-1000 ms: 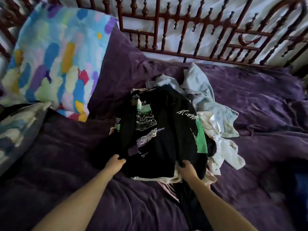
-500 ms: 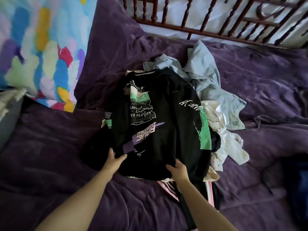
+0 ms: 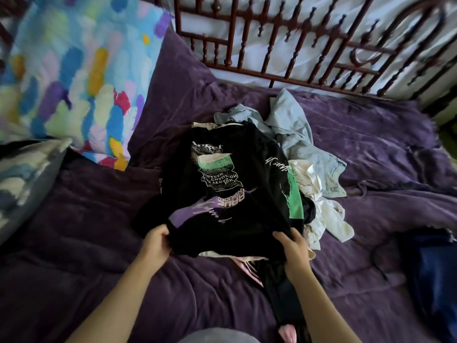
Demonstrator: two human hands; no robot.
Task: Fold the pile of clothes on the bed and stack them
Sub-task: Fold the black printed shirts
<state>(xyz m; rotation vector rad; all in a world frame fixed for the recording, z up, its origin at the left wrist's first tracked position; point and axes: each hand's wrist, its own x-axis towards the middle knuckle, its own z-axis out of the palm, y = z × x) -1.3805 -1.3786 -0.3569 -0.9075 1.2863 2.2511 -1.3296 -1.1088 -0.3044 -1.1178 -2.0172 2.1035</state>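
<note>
In the middle of the purple bed (image 3: 99, 233), atop the pile of clothes (image 3: 321, 214), lies the black printed shirt (image 3: 235, 189). We hold its near hem with the left hand (image 3: 155, 240) and the right hand (image 3: 293, 246), fingers (image 3: 160, 231) curled tight round the cloth. We judge this the first garment being taken up. Next we must lift it clear of the pale jeans (image 3: 304, 144) and spread it flat for folding.

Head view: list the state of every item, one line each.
black shirt: unfolded, print up, atop the pile.
left hand: grips the shirt's near hem.
right hand: grips the same hem.
denim garment: crumpled, unfolded, behind the shirt.
white garment: crumpled, beside the shirt.
</note>
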